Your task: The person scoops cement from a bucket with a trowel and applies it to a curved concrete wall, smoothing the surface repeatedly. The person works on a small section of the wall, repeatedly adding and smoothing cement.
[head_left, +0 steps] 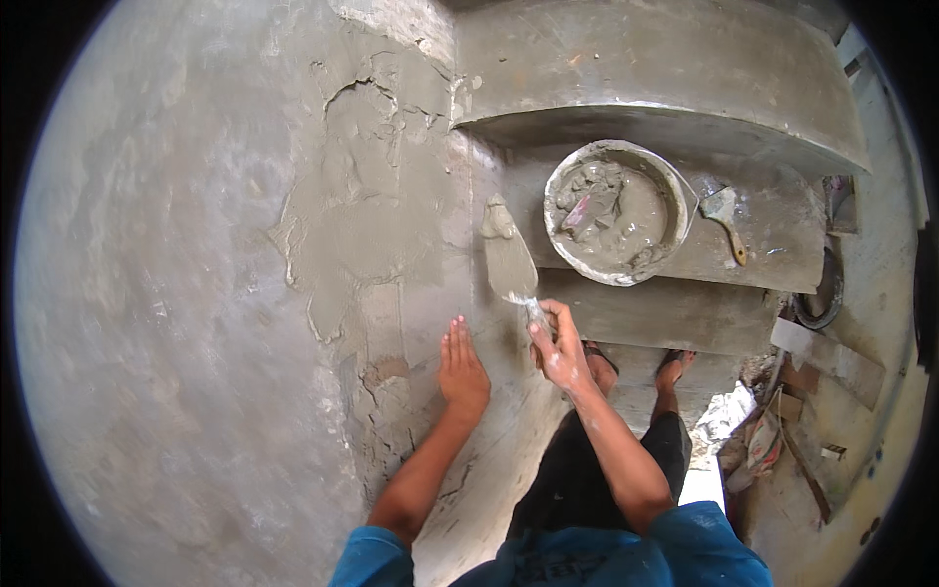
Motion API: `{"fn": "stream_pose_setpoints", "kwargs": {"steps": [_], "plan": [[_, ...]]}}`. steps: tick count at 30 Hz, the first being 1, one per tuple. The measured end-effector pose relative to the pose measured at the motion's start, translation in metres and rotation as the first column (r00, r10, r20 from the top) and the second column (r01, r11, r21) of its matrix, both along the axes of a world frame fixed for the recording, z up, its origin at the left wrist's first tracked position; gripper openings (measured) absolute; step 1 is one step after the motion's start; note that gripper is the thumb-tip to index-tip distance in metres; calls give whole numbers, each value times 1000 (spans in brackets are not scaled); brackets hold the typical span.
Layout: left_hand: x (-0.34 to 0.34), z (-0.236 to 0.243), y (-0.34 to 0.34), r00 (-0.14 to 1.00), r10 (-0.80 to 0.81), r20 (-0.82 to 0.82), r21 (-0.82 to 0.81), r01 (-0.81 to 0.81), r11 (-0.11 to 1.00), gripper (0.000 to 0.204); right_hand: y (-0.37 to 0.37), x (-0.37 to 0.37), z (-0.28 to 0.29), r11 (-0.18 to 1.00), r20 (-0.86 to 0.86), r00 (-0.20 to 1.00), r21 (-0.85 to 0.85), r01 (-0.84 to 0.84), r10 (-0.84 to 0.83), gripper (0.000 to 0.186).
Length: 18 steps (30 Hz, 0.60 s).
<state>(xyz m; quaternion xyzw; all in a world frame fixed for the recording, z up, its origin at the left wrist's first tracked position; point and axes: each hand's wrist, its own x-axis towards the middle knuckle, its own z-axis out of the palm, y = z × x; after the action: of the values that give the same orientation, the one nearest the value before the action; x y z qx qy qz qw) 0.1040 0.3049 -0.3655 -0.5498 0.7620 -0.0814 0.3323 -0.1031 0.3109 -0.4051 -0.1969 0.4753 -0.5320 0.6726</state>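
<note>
My right hand is closed round the handle of a trowel, whose blade points away from me. A lump of wet mortar sits near the blade's tip. My left hand lies flat against the wall, fingers stretched out together and nothing in it. Beyond it, a patch of fresh mortar with ragged, raised edges covers part of the grey wall. To the right of the trowel, a round bucket holds wet mortar with something pinkish, smeared over, lying in it.
The bucket stands on a concrete step, with a wide paintbrush beside it. A curved concrete ledge rises behind. My feet are on a lower step. Boards and rubble lie at the lower right.
</note>
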Motion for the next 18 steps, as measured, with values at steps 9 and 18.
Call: {"fn": "stream_pose_setpoints", "kwargs": {"steps": [9, 18], "plan": [[-13, 13, 8, 992, 126, 30, 200, -129, 971, 67, -82, 102, 15, 995, -622, 782, -97, -13, -51, 44], [-7, 0, 21, 921, 93, -379, 39, -84, 996, 80, -14, 113, 65, 933, -592, 782, -358, -41, -193, 43]]}}
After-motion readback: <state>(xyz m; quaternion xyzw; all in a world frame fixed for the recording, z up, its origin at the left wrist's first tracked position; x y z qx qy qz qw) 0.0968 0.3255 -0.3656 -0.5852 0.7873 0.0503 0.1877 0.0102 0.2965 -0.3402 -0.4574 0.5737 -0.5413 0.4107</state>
